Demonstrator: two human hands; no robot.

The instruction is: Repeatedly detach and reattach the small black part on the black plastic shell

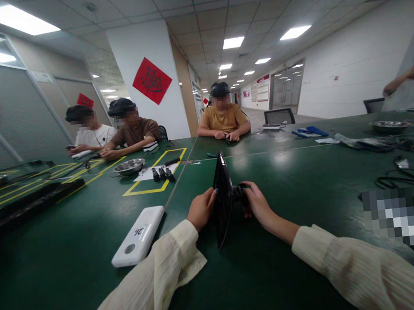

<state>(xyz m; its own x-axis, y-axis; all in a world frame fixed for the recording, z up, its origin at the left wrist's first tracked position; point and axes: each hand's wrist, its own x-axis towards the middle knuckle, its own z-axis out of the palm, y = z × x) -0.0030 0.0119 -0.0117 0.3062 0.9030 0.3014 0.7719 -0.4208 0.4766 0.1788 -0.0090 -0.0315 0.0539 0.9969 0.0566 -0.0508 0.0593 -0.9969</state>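
Observation:
A thin black flat device [222, 198], like a tablet or panel, stands on its edge on the green table [285, 265], seen almost edge-on. My left hand [201, 210] grips its left face, fingers closed on it. My right hand [257, 205] is closed around a small black part [241, 192] attached to the device's right side. Both arms wear cream sleeves.
A white power bank [138, 236] labelled 26 lies left of my left arm. Farther off sit a yellow-taped rectangle [155, 173] with small black parts and a metal bowl [130, 166]. Three people sit across the table; another person is at far right. Cables [401, 174] lie at right.

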